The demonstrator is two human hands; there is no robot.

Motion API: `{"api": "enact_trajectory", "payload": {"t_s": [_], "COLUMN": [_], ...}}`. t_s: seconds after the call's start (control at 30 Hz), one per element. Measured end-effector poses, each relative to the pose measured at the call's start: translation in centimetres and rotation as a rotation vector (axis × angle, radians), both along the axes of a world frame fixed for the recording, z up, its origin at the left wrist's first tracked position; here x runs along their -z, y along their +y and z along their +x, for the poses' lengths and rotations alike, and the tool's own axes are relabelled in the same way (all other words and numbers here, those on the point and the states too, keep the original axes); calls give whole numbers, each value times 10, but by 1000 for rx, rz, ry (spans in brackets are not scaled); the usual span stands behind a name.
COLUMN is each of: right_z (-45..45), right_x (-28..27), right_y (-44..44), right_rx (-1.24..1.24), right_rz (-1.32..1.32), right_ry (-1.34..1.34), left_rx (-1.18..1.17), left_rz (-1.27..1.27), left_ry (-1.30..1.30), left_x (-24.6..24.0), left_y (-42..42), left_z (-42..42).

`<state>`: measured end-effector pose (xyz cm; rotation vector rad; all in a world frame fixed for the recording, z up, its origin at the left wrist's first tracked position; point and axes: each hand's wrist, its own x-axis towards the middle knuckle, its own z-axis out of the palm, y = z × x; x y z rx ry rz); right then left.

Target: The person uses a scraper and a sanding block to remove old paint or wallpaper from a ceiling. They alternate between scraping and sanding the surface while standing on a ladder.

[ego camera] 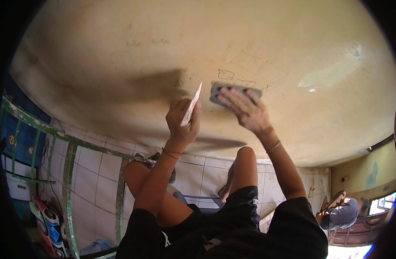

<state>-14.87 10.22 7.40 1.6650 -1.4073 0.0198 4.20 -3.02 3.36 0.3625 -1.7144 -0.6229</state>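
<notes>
My right hand (246, 108) lies spread on a gray block or pad (235, 94), pressing it flat against the beige wall (185, 19); its exact kind is blurred. To the left, my left hand (184, 119) grips a thin pale flat piece (192, 105), seen edge-on and tilted upright, close to the wall. Its material cannot be told. Pencil-like drawings (226, 74) and scribbles mark the wall just above the pad. A paler patch (330, 73) shows farther right, with a small white fleck (312, 90) below it.
A green metal railing (68, 181) with chipped paint stands at the left, beside blue furniture (23, 139) and a colorful box (50, 226). White floor tiles (188, 168) meet the wall below my hands. Another person (339, 213) is at the lower right, near a brown sofa (360, 230).
</notes>
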Motion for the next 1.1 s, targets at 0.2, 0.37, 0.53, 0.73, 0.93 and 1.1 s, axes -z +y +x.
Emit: {"api": "enact_trajectory", "payload": {"t_s": [0.2, 0.37, 0.53, 0.73, 0.93, 1.1], "right_z": [26, 5, 19, 19, 32, 42], "right_x": [-71, 8, -78, 17, -71, 16], "right_y": [-8, 3, -14, -2, -15, -18], "right_rx": [100, -6, 84, 68, 120, 52], "right_rz": [-355, 57, -518, 6, -472, 9], "right_ry": [-327, -43, -362, -54, -441, -334], "left_rx": [-79, -7, 33, -18, 93, 21], "left_rz": [-247, -209, -169, -230, -129, -220], "left_ry": [-158, -139, -107, -123, -48, -74], "left_x": [-6, 3, 0, 2, 3, 1], "left_y": [10, 0, 1, -7, -8, -14], "left_z": [2, -9, -5, 0, -1, 7]}}
